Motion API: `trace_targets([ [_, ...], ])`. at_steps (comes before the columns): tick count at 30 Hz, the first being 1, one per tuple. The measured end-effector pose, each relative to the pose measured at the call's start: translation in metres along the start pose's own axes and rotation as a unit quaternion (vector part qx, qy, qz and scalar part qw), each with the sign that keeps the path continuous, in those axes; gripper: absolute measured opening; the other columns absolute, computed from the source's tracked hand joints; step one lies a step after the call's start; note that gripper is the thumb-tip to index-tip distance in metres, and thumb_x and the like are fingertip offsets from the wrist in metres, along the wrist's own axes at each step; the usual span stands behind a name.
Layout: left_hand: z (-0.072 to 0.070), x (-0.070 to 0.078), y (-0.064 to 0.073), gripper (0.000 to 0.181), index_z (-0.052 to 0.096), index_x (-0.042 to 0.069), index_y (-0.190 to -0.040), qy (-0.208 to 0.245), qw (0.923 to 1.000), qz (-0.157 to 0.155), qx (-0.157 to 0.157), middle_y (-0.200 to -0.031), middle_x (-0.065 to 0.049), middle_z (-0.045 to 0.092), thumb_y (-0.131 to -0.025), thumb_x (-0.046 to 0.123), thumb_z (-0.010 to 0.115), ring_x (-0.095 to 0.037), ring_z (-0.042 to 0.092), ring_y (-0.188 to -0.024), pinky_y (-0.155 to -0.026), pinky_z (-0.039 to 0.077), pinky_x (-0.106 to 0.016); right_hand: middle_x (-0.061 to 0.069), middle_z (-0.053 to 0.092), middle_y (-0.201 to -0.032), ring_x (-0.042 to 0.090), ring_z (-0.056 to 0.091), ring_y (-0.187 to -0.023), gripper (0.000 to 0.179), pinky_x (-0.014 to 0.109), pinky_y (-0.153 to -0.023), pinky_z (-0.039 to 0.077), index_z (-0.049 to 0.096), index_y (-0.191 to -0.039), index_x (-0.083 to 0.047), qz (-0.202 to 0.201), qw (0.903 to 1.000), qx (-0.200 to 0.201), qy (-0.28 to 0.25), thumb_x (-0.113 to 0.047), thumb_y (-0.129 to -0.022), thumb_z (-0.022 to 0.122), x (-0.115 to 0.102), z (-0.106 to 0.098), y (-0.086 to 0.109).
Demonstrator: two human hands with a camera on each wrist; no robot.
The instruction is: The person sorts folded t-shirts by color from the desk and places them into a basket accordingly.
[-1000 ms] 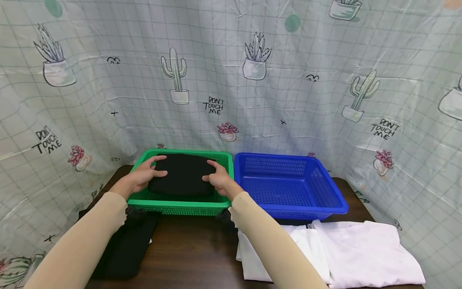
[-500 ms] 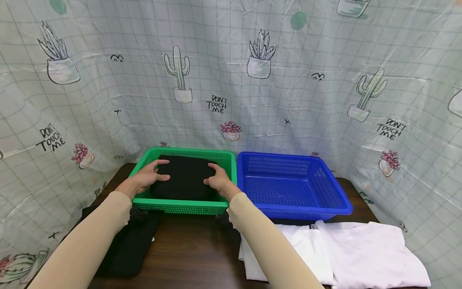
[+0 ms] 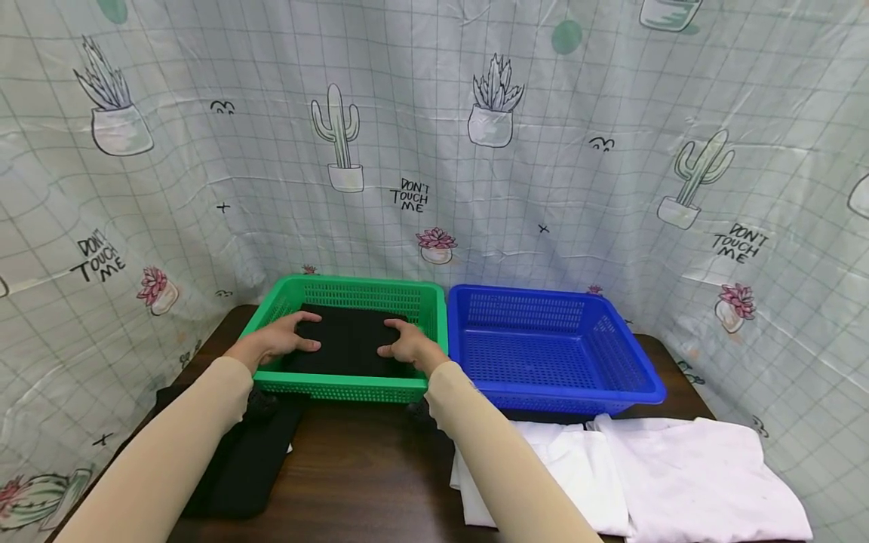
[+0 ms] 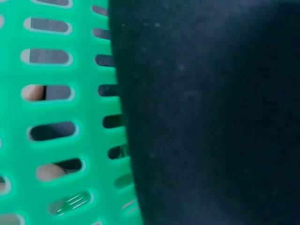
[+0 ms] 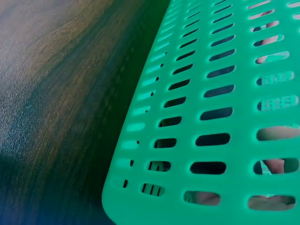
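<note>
A folded black garment (image 3: 353, 339) lies low inside the green plastic basket (image 3: 360, 382). My left hand (image 3: 278, 337) holds its left side, and my right hand (image 3: 410, 345) holds the right side. On each hand the thumb and one finger show over the black cloth, while the other fingers are mostly hidden. Through the slots of the green basket wall (image 4: 84, 108), the left wrist view gives small glimpses of fingers beside the dark cloth (image 4: 201, 112). The right wrist view has the basket's outside wall (image 5: 187, 112), with bits of the hand behind its slots.
A blue plastic basket (image 3: 523, 354) stands to the right of the green one, with nothing in it. Another folded black garment (image 3: 237, 467) lies at the left, partly under my left sleeve. Folded white garments (image 3: 692, 475) lie at the front right on the brown wooden table (image 3: 360, 467).
Both hands have lowered together with the black garment, which now sits deeper in the green basket. The view has shifted slightly. The blue basket and white garments have stayed put.
</note>
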State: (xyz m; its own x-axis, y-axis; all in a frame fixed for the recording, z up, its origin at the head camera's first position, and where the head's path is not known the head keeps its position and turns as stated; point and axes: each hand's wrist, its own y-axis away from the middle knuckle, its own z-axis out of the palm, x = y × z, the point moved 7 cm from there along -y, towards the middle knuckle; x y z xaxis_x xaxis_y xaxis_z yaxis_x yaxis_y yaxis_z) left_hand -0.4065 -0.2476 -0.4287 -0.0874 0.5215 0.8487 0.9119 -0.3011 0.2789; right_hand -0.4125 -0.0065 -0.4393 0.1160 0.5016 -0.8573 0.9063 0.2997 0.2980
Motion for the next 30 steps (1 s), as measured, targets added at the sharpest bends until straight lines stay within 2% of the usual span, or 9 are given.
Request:
trace_targets([
  [2, 0.001, 0.000, 0.000, 0.074, 0.021, -0.003, -0.166, -0.009, 0.9999, -0.005, -0.005, -0.166, -0.039, 0.012, -0.106, 0.006, 0.065, -0.058, 0.025, -0.149, -0.121, 0.027, -0.068, 0.018, 0.032, -0.170, 0.042, 0.045, -0.147, 0.070, 0.063, -0.117, 0.040, 0.038, -0.166, -0.021, 0.005, 0.9999, -0.009, 0.006, -0.017, -0.105, 0.070, 0.001, 0.002, 0.001],
  [5, 0.002, 0.000, 0.000, 0.074, 0.021, -0.003, -0.165, -0.025, 0.9996, -0.009, -0.011, -0.168, -0.039, 0.005, -0.106, 0.007, 0.065, -0.060, 0.013, -0.153, -0.122, 0.023, -0.070, 0.019, 0.031, -0.170, 0.043, 0.041, -0.150, 0.071, 0.064, -0.119, 0.038, 0.038, -0.167, -0.021, 0.010, 0.9998, -0.017, 0.009, -0.024, -0.104, 0.072, 0.002, 0.003, 0.001],
  [13, 0.002, -0.001, -0.001, 0.073, 0.023, -0.002, -0.165, -0.061, 0.9980, -0.006, -0.011, -0.168, -0.038, 0.006, -0.107, 0.011, 0.065, -0.061, 0.011, -0.153, -0.121, 0.023, -0.072, 0.018, 0.027, -0.173, 0.041, 0.034, -0.155, 0.077, 0.059, -0.119, 0.039, 0.035, -0.168, -0.021, 0.005, 0.9991, -0.022, 0.035, -0.036, -0.103, 0.073, 0.001, 0.004, 0.000],
  [17, 0.002, -0.001, 0.003, 0.073, 0.022, -0.003, -0.166, -0.073, 0.9971, -0.011, -0.019, -0.168, -0.038, 0.006, -0.108, 0.014, 0.064, -0.060, 0.011, -0.153, -0.121, 0.023, -0.072, 0.017, 0.027, -0.173, 0.040, 0.032, -0.156, 0.080, 0.058, -0.120, 0.039, 0.032, -0.169, -0.019, -0.004, 0.9983, -0.037, 0.044, -0.041, -0.102, 0.073, 0.000, 0.006, 0.003],
  [20, 0.000, 0.006, 0.010, 0.073, 0.020, -0.004, -0.166, -0.092, 0.9951, -0.014, -0.031, -0.168, -0.039, 0.004, -0.109, 0.013, 0.062, -0.061, 0.012, -0.153, -0.120, 0.026, -0.071, 0.016, 0.026, -0.174, 0.041, 0.035, -0.155, 0.084, 0.061, -0.118, 0.040, 0.029, -0.169, -0.018, -0.007, 0.9976, -0.056, 0.041, -0.043, -0.102, 0.072, -0.004, 0.005, 0.010],
  [26, -0.011, 0.033, 0.026, 0.073, 0.018, -0.005, -0.166, -0.111, 0.9931, -0.009, -0.038, -0.168, -0.040, 0.006, -0.110, 0.013, 0.060, -0.062, 0.016, -0.151, -0.118, 0.030, -0.071, 0.015, 0.021, -0.176, 0.040, 0.032, -0.156, 0.086, 0.064, -0.120, 0.037, 0.025, -0.171, -0.018, -0.027, 0.9950, -0.084, 0.047, -0.043, -0.103, 0.071, -0.022, -0.010, 0.031],
  [30, -0.021, 0.048, 0.041, 0.069, 0.021, -0.002, -0.166, -0.119, 0.9924, 0.023, -0.026, -0.166, -0.041, 0.011, -0.111, 0.016, 0.059, -0.061, 0.016, -0.152, -0.117, 0.032, -0.072, 0.014, 0.017, -0.177, 0.037, 0.020, -0.161, 0.084, 0.059, -0.124, 0.033, 0.025, -0.170, -0.018, -0.070, 0.9909, -0.087, 0.076, -0.044, -0.104, 0.070, -0.037, -0.021, 0.049],
])
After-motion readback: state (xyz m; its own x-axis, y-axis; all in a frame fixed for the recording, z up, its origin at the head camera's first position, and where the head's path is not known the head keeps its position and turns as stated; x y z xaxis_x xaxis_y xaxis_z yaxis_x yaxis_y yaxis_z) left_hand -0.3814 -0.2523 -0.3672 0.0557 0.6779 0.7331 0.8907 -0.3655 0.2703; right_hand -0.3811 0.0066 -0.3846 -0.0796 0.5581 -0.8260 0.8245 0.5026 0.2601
